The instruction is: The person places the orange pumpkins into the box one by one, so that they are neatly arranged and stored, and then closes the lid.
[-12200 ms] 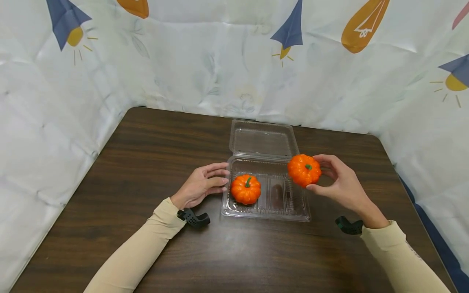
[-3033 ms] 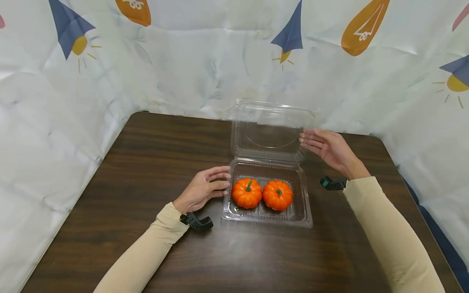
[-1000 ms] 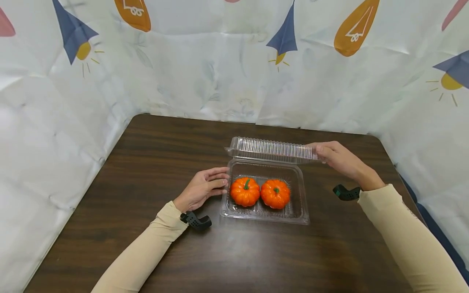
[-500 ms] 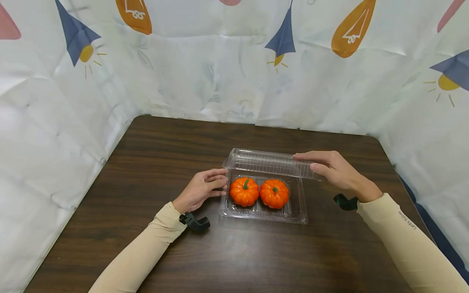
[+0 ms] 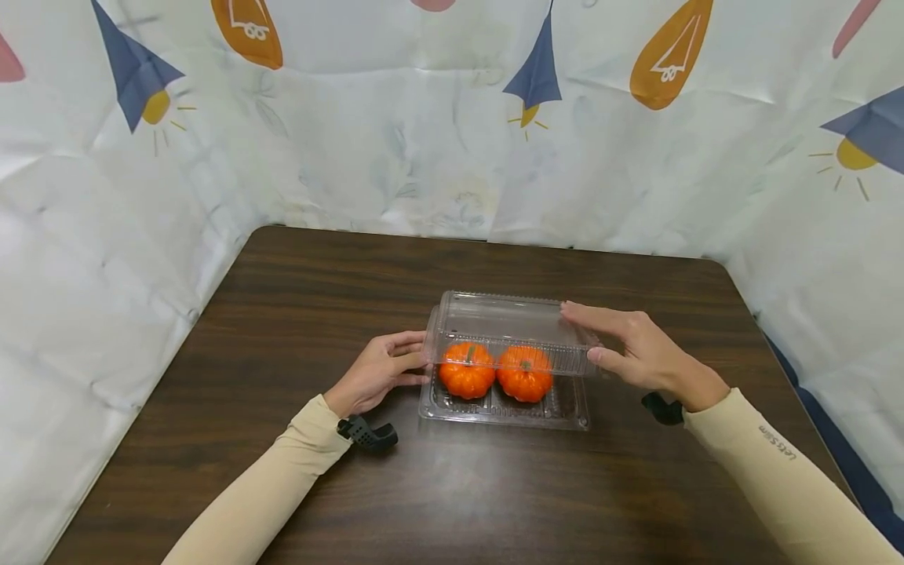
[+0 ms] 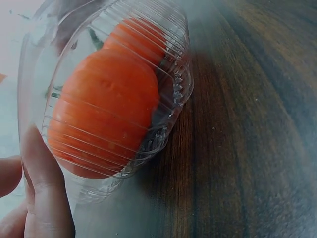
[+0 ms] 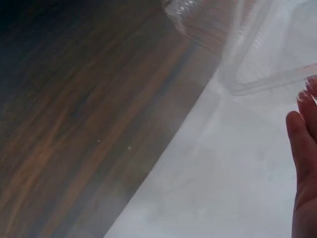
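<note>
A clear plastic clamshell container [image 5: 504, 417] sits on the table with two orange toy pumpkins [image 5: 466, 371] side by side in its base. Its clear lid [image 5: 508, 318] is tilted forward over the pumpkins, and its front edge stands above the base. My right hand [image 5: 639, 349] holds the lid at its right side, thumb at the front corner and fingers toward the back. The left hand [image 5: 377, 371] rests its relaxed fingers against the container's left side. In the left wrist view, the pumpkins [image 6: 106, 106] show through the ribbed wall, with fingertips beside it.
The dark wood-grain table [image 5: 304, 314] carries the container near its middle. A white printed curtain [image 5: 395, 141] hangs along its back and sides. Black wrist straps [image 5: 367, 434] sit at both wrists.
A second pumpkin was placed beside the first. The right hand then took the upright lid and swung it forward and down over the pumpkins. The left hand stayed at the container's side.
</note>
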{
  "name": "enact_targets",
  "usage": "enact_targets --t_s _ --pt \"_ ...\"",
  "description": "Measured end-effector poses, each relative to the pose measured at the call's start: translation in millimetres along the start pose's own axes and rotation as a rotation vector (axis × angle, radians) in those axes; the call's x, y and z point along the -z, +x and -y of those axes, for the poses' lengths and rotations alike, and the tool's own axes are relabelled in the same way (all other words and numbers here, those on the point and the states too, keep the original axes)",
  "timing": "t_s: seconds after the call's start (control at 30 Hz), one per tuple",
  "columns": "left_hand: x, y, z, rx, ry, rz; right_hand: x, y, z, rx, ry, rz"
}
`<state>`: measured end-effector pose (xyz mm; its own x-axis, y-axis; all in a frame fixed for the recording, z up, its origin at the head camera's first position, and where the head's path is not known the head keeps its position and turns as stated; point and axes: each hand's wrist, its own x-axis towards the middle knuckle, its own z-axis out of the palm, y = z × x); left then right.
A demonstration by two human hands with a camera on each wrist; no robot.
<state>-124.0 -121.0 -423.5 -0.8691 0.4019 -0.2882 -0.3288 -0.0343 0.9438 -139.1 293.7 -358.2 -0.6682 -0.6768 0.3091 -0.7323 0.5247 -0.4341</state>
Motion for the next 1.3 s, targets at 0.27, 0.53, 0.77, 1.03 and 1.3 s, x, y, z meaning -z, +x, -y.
enact_targets --t_s 0.27,0.53,0.77,1.03,1.3 --pt "1.3 -1.7 -0.2 -0.001 0.009 0.021 -11 -4.1 1 0.067 -0.057 -0.022" --pt "4.8 -4.7 4.0 0.035 0.036 -0.017 -26 -8.4 -5 0.201 -0.129 -0.108" --pt "3.5 -11.7 6.7 0.070 0.010 -0.011 -39 -10.2 -8 0.330 -0.212 -0.218" --pt "-1.5 -19.1 6.7 0.114 0.024 0.023 -45 -10.9 -10 0.444 -0.269 -0.266" --pt "-5.6 -24.3 9.7 0.096 0.040 0.089 -52 -11.8 -13 0.491 -0.308 -0.289"
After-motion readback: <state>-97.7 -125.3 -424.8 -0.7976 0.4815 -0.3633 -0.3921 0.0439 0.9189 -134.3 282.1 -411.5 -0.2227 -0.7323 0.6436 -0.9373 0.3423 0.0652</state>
